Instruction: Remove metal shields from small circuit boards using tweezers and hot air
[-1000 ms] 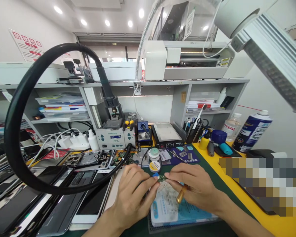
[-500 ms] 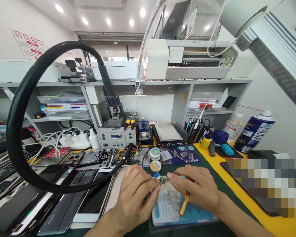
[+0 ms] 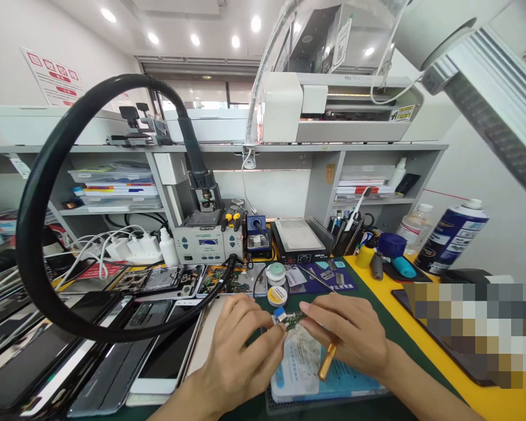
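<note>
Your left hand (image 3: 241,345) pinches the left end of a small green circuit board (image 3: 291,320); your right hand (image 3: 350,336) grips its right end with thumb and forefinger, a gold-coloured tool (image 3: 327,360) tucked under the remaining curled fingers. The board is held just above a blue-and-white pad (image 3: 307,374) on the green mat (image 3: 390,333), near a yellow solder tin (image 3: 277,296).

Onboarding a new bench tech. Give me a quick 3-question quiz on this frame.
1. True or false: both hands pinch the small board.
2. What does the right hand also hold? A) brass tool B) spray can C) solder reel
3. Which side of the mat are the phones on?

Key: 1 true. 2 A, the brass tool. 3 Left, beside the left hand.
</note>
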The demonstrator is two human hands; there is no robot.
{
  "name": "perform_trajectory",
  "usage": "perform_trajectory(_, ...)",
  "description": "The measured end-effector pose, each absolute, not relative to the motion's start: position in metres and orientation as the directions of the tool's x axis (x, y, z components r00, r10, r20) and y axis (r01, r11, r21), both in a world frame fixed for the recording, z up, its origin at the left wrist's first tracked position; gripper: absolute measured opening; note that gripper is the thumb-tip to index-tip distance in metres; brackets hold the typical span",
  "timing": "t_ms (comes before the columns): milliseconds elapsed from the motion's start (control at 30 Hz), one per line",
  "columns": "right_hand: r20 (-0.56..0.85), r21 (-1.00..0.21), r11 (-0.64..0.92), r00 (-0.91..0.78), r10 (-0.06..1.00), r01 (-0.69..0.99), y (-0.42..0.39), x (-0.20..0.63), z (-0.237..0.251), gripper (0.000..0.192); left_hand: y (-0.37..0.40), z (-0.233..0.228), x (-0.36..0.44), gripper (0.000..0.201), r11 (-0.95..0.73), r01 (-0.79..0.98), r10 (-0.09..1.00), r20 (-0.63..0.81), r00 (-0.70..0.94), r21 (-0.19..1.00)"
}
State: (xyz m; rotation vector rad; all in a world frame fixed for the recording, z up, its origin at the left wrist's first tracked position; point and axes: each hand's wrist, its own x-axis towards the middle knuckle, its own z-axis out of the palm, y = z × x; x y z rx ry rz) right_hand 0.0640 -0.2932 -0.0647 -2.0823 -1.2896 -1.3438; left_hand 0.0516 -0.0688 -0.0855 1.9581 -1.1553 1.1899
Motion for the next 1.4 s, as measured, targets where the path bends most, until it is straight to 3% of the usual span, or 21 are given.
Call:
perform_trajectory(233, 0.815, 0.200, -0.530, 0.160, 0.556, 0.824, -0.2955, 0.0615, -0.0663, 0.025, -0.0702, -0.0865, 0.0486, 0.020, -0.401, -0.906, -0.336, 0.899, 0.282, 0.134)
perform_trajectory(467, 0.811, 0.205, -0.516, 0.151, 0.565, 0.832, -0.2962, 0.0633, -0.0692, 0.020, -0.0716, -0.0871, 0.0491, 0.019, -0.369, -0.907, -0.329, 0.884, 0.332, 0.203)
perform_trajectory(900, 0.854, 0.133, -0.526, 0.172, 0.490, 0.840, -0.2911, 0.0641, -0.0686, 0.015, -0.0710, -0.0857, 0.0505, 0.018, -0.371, -0.910, -0.327, 0.890, 0.316, 0.187)
perform_trajectory(1400, 0.856, 0.103, -0.508, 0.184, 0.483, 0.855, -0.2918, 0.0640, -0.0661, 0.013, -0.0703, -0.0865, 0.0517, 0.018, -0.379, -0.909, -0.330, 0.892, 0.307, 0.173)
